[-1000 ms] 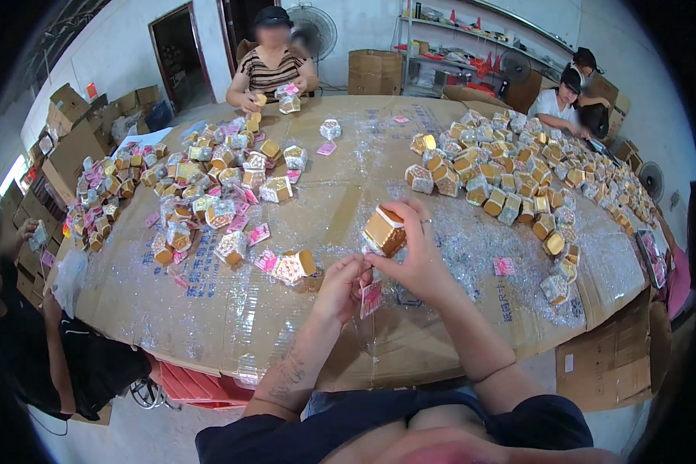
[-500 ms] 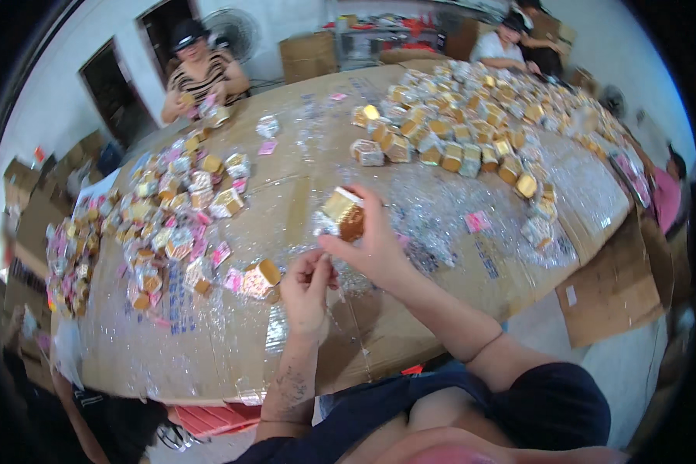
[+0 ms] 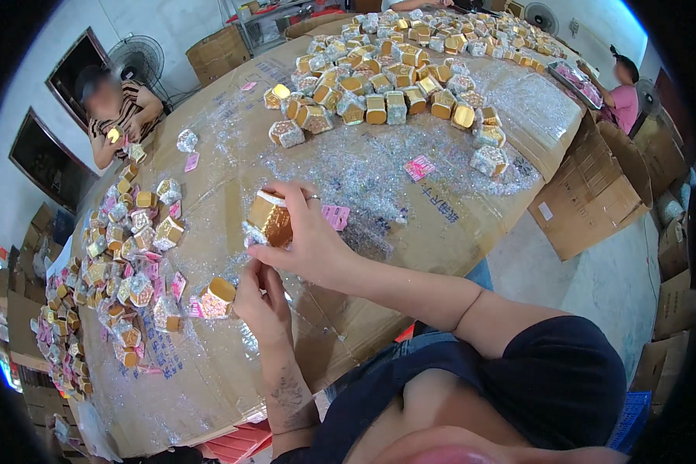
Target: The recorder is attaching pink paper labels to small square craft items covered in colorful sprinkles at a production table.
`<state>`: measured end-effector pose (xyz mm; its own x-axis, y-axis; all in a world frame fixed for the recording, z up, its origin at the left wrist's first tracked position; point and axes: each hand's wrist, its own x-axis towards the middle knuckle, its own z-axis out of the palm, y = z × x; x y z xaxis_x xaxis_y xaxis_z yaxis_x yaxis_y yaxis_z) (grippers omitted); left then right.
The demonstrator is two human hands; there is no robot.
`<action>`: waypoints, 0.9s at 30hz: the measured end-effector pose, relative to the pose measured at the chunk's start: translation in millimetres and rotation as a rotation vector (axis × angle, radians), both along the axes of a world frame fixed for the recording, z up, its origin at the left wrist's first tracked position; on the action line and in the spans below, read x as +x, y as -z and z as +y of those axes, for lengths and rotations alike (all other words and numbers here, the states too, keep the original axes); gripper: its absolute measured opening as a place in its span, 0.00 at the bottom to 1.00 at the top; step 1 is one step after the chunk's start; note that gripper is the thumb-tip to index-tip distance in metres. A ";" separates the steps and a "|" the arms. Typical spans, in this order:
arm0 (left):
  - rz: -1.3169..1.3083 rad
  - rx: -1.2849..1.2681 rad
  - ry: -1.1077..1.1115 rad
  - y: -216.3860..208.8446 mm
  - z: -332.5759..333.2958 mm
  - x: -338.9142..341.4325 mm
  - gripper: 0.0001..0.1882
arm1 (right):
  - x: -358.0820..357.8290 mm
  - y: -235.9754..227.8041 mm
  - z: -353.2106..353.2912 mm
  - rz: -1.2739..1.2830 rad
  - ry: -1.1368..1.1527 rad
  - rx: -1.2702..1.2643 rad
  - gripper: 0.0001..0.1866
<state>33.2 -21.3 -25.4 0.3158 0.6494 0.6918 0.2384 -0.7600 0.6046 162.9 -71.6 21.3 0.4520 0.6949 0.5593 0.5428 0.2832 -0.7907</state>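
My right hand (image 3: 317,246) grips a small gold house-shaped piece (image 3: 271,220) with a white frosted edge, its gold face turned up. Just below it, my left hand (image 3: 261,305) is closed in a pinch near the piece's lower corner. What those fingertips hold is too small to make out. A pink card (image 3: 335,216) shows beside my right hand. Left of my left hand lies a similar gold piece (image 3: 222,290) with a pink card against it.
Cardboard (image 3: 209,402) covers the table, strewn with glittery bits. House-shaped pieces (image 3: 375,108) are heaped at the far right, others with pink cards (image 3: 139,290) at the left. A person (image 3: 124,116) handles pieces at far left; another (image 3: 625,97) sits far right beside a tray (image 3: 576,83).
The view has swung to the right, so the table's contents sit further left in it. My right hand keeps its grip on the gold piece, and my left hand stays pinched below.
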 end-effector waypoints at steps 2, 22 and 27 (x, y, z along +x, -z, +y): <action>-0.020 -0.216 0.034 1.8 -0.1 -3.0 0.07 | 1.0 -2.2 -0.1 -0.005 -0.003 -0.013 0.42; -0.615 -0.833 0.552 -8.9 8.9 -7.9 0.08 | 22.4 -31.8 17.3 -0.221 -0.230 -0.120 0.40; -0.733 -0.705 0.485 -14.6 6.7 -11.6 0.12 | 17.9 -33.3 37.0 0.026 -0.513 -0.267 0.36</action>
<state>21.6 -14.7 -10.7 0.3095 0.8876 0.3412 -0.5785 -0.1090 0.8083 180.8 -34.6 54.7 0.0309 0.9445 0.3272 0.3681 0.2936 -0.8822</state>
